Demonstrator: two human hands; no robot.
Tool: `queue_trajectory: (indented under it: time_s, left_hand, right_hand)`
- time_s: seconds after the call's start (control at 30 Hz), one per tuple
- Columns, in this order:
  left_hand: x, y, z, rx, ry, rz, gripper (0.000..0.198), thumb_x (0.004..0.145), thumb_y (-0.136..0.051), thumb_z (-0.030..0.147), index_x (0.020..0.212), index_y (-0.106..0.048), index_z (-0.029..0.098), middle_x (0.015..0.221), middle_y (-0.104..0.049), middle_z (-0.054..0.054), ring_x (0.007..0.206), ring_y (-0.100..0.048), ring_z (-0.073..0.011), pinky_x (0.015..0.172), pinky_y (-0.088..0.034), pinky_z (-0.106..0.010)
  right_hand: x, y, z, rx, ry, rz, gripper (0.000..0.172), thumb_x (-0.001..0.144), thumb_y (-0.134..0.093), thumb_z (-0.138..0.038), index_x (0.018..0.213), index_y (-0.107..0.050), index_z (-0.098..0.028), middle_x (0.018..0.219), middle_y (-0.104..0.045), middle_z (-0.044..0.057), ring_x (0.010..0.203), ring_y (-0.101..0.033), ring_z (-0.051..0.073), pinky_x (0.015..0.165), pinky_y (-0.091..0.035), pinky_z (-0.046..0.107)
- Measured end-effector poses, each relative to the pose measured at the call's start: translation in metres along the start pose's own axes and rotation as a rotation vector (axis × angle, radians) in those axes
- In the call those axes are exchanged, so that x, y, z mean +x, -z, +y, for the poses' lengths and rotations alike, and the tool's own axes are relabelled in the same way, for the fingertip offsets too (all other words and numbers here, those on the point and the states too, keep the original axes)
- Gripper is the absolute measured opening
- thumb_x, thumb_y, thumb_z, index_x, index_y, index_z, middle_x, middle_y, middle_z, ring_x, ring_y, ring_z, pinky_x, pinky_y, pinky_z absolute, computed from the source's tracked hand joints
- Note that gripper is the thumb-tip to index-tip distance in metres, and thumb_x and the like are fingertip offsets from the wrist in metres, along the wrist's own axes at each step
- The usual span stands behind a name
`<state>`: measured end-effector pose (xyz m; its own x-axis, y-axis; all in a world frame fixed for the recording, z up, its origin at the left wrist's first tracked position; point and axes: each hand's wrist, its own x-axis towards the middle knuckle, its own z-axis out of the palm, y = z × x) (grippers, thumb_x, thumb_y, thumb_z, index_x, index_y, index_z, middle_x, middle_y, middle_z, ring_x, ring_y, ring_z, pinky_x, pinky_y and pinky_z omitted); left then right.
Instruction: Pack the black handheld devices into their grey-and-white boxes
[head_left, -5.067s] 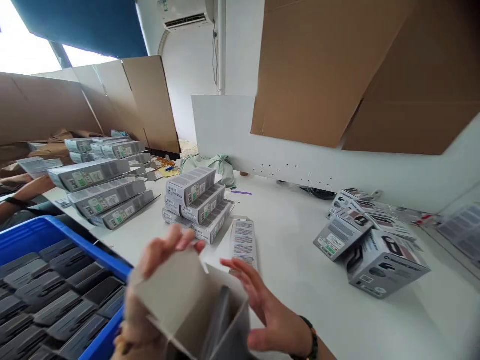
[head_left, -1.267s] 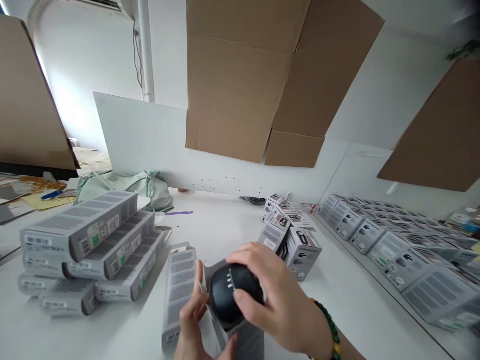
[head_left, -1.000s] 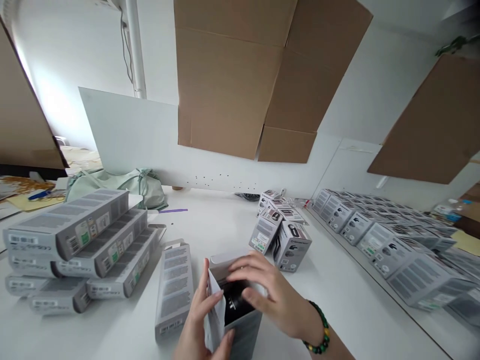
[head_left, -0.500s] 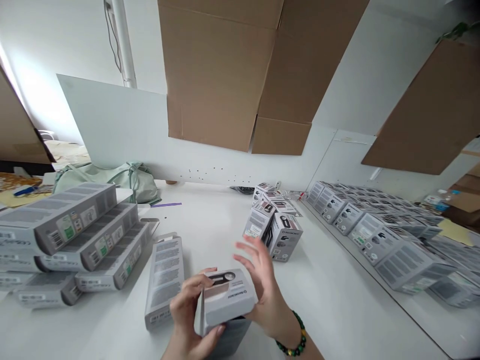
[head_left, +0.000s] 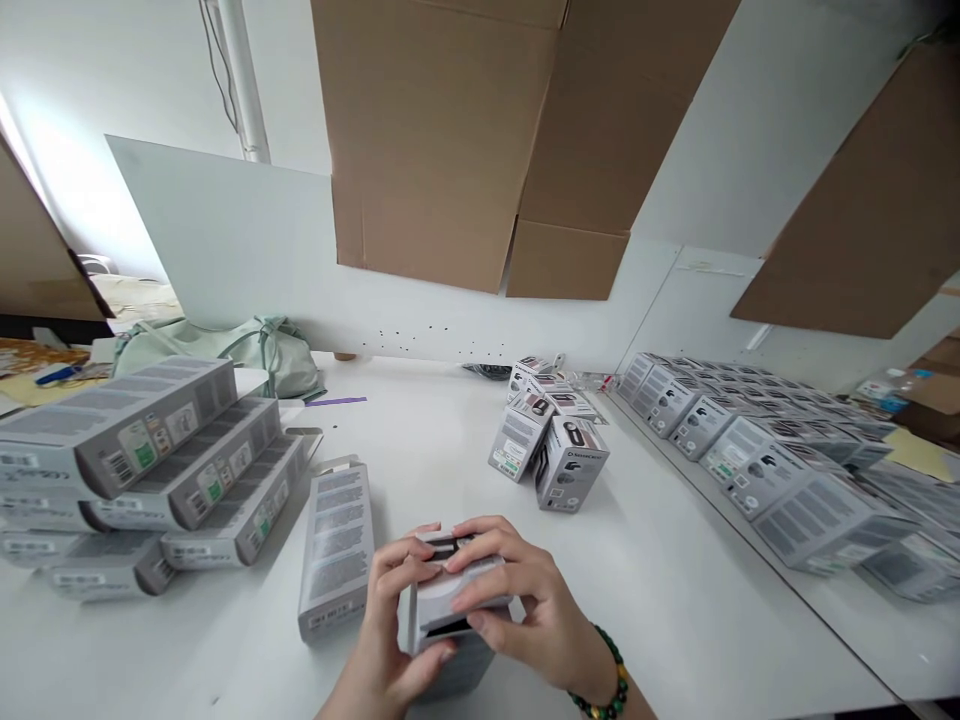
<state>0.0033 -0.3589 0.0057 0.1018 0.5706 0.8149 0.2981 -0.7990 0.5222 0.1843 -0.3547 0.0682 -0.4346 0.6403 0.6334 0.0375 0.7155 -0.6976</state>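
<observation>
Both my left hand (head_left: 386,620) and my right hand (head_left: 517,610) grip a small white-and-grey product box (head_left: 450,590) low at the centre of the view. Its top shows a dark window or printed panel, partly covered by my fingers. A dark grey carton (head_left: 459,672) shows just below it, partly hidden by the box and hands. A long grey printed sleeve box (head_left: 336,552) lies flat on the white table (head_left: 660,600), just left of my left hand. A beaded bracelet (head_left: 606,677) circles my right wrist.
Long grey boxes (head_left: 127,450) are stacked at the left. A small heap of product boxes (head_left: 555,440) stands ahead, and rows of boxes (head_left: 750,450) line the right. A pale green bag (head_left: 225,355), a purple strip (head_left: 335,401) and overhanging cardboard sheets (head_left: 442,140) lie beyond.
The black rounded object has gone from view inside the box. My right hand has come back from spread open onto the box, and the box lid now looks folded down.
</observation>
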Motion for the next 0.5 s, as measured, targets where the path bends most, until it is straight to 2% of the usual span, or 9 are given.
queue_trajectory:
  time_s: [0.27, 0.33, 0.43, 0.5]
  left_hand:
    - [-0.009, 0.004, 0.006, 0.019, 0.139, -0.071, 0.032, 0.092, -0.049, 0.054, 0.115, -0.051, 0.031, 0.111, -0.049, -0.007, 0.114, -0.051, -0.0249, 0.094, -0.053, -0.039]
    - [-0.009, 0.005, 0.007, 0.045, 0.157, -0.073, 0.03, 0.092, -0.048, 0.054, 0.11, -0.052, 0.03, 0.109, -0.049, -0.007, 0.112, -0.053, -0.0251, 0.091, -0.054, -0.038]
    - [-0.01, 0.005, 0.006, 0.098, 0.149, -0.028, 0.027, 0.093, -0.047, 0.053, 0.104, -0.053, 0.029, 0.105, -0.049, -0.007, 0.108, -0.055, -0.025, 0.087, -0.055, -0.037]
    - [-0.013, 0.003, 0.003, 0.108, 0.12, -0.011, 0.028, 0.095, -0.043, 0.051, 0.108, -0.052, 0.028, 0.11, -0.05, -0.008, 0.114, -0.055, -0.026, 0.09, -0.055, -0.038]
  right_hand:
    - [-0.002, 0.009, 0.0, -0.05, 0.049, -0.056, 0.015, 0.089, -0.062, -0.019, 0.092, -0.076, -0.024, 0.103, -0.074, 0.007, 0.121, -0.059, 0.022, 0.103, -0.05, 0.039]
    - [-0.004, 0.01, 0.0, -0.103, 0.057, -0.095, 0.016, 0.092, -0.062, -0.028, 0.094, -0.076, -0.024, 0.112, -0.071, 0.007, 0.126, -0.055, 0.022, 0.107, -0.046, 0.04]
    - [-0.011, 0.005, 0.002, -0.215, 0.072, -0.148, 0.026, 0.089, -0.064, -0.043, 0.103, -0.075, -0.025, 0.137, -0.055, 0.009, 0.139, -0.041, 0.026, 0.116, -0.037, 0.044]
    - [-0.018, -0.002, 0.004, -0.289, 0.095, -0.12, 0.022, 0.091, -0.063, -0.037, 0.107, -0.073, -0.026, 0.144, -0.047, 0.008, 0.141, -0.038, 0.026, 0.116, -0.036, 0.046]
